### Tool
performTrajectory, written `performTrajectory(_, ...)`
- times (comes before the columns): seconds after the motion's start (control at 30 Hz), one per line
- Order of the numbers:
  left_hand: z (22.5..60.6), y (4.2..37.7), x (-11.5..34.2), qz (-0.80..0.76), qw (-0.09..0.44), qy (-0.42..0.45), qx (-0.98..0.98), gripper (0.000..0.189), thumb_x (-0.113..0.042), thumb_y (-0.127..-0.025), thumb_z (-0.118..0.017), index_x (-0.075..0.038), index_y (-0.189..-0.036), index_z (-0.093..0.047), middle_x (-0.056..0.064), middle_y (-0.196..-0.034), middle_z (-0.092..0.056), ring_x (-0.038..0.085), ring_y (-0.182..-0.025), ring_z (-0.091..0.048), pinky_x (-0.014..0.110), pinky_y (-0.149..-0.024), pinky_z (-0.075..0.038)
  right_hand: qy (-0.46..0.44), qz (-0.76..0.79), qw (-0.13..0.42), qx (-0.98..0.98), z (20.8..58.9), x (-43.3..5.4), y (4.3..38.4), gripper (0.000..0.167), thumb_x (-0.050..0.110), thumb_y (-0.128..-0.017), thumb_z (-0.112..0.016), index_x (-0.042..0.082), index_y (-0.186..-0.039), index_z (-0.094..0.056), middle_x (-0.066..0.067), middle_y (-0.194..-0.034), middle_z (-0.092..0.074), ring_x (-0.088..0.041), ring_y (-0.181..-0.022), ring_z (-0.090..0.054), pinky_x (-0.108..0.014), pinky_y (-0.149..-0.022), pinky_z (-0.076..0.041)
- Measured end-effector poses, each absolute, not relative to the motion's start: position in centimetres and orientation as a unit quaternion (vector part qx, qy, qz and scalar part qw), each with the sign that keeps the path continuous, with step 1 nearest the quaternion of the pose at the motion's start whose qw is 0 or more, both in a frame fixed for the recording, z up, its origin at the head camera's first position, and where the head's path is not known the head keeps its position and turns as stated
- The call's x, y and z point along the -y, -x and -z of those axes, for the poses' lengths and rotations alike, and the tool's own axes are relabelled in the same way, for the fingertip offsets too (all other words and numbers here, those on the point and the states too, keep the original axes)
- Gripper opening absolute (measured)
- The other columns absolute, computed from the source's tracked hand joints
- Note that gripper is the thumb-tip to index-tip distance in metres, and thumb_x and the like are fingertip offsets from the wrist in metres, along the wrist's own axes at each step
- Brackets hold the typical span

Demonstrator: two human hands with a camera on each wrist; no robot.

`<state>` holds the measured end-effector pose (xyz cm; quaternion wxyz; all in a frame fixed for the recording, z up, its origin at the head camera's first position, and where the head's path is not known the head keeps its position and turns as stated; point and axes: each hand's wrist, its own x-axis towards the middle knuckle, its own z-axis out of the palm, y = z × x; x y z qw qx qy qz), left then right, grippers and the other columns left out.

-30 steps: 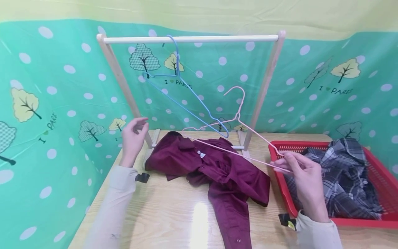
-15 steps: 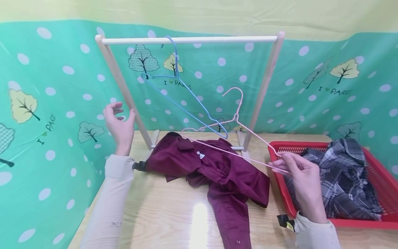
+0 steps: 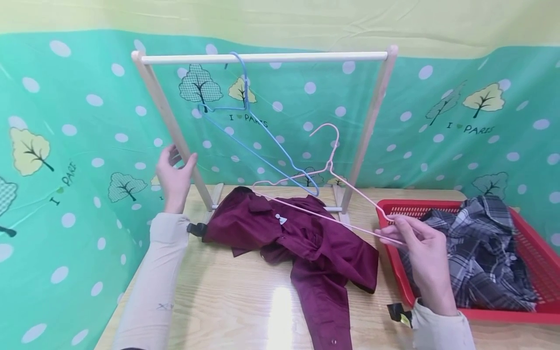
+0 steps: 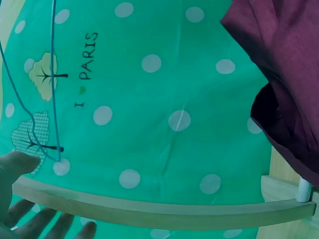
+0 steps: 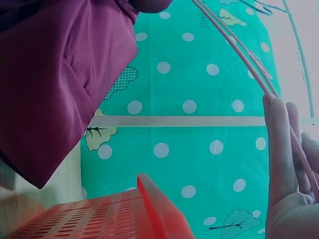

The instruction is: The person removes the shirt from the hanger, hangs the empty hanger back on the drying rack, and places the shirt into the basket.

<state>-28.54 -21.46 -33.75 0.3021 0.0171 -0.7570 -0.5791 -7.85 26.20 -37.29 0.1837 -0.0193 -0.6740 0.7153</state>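
Observation:
My right hand (image 3: 422, 257) pinches one end of a pink wire hanger (image 3: 332, 218) between thumb and fingers. The hanger stays tilted above a maroon shirt (image 3: 267, 228), its hook pointing up. In the right wrist view the pink hanger (image 5: 244, 55) runs up from the fingers. My left hand (image 3: 173, 177) is at the left post (image 3: 164, 109) of a wooden clothes rack. Seen from the left wrist, thumb and spread fingers (image 4: 57, 226) lie on either side of that post, the fingers loosely bent. A blue hanger (image 3: 271, 136) hangs from the rack's white rail (image 3: 306, 57).
At the right stands a red plastic basket (image 3: 395, 272) holding a dark plaid garment (image 3: 477, 248). The maroon shirt covers the middle of the wooden table (image 3: 232, 306), one sleeve reaching the front. A green dotted cloth (image 3: 437, 160) hangs behind and along the left.
My left hand first rises and moves left, then comes back right to the rack's left post. The right hand holds the pink hanger throughout, nearly still.

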Motion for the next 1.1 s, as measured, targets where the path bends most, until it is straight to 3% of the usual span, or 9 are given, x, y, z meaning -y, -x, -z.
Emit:
performTrajectory(0.2,34.4,29.3,22.0,0.575,0.29,-0.029,0.764,0.044,-0.031,-0.092,-0.072,-0.016,-0.132,-0.062,0.008,-0.13,-0.066,0.021,-0.114,-0.062,0.032,-0.099,-0.054,0.045,-0.704,0.185,0.684,37.3,-25.8,7.9,0.034,0.019,-0.097,-0.064,-0.006,-0.12,-0.065,-0.007,-0.085,-0.076,-0.018,-0.079,-0.075,-0.03,-0.071,-0.062)
performTrajectory(0.4,34.7,29.7,22.2,0.571,0.297,-0.03,0.765,0.032,-0.02,-0.094,-0.07,-0.008,-0.123,-0.066,0.013,-0.123,-0.069,0.024,-0.11,-0.065,0.032,-0.097,-0.056,0.016,-0.729,0.192,0.657,37.3,-25.5,8.2,0.03,0.012,-0.098,-0.062,-0.011,-0.117,-0.063,-0.01,-0.083,-0.076,-0.022,-0.08,-0.076,-0.035,-0.07,-0.061)
performTrajectory(0.9,34.9,30.3,22.0,0.557,0.309,-0.003,0.771,0.027,-0.014,-0.095,-0.068,-0.005,-0.12,-0.067,0.016,-0.119,-0.07,0.028,-0.109,-0.067,0.034,-0.095,-0.057,0.013,-0.743,0.208,0.636,37.1,-24.9,9.0,0.029,0.003,-0.098,-0.059,-0.02,-0.116,-0.059,-0.01,-0.079,-0.076,-0.022,-0.076,-0.075,-0.036,-0.068,-0.061)
performTrajectory(1.1,35.0,30.2,22.3,0.556,0.316,-0.002,0.769,0.025,-0.013,-0.094,-0.068,-0.005,-0.118,-0.068,0.016,-0.117,-0.07,0.029,-0.108,-0.068,0.037,-0.095,-0.057,0.016,-0.745,0.206,0.635,37.0,-24.5,9.2,0.024,0.004,-0.097,-0.06,-0.014,-0.113,-0.064,-0.01,-0.079,-0.076,-0.021,-0.075,-0.075,-0.035,-0.068,-0.06)
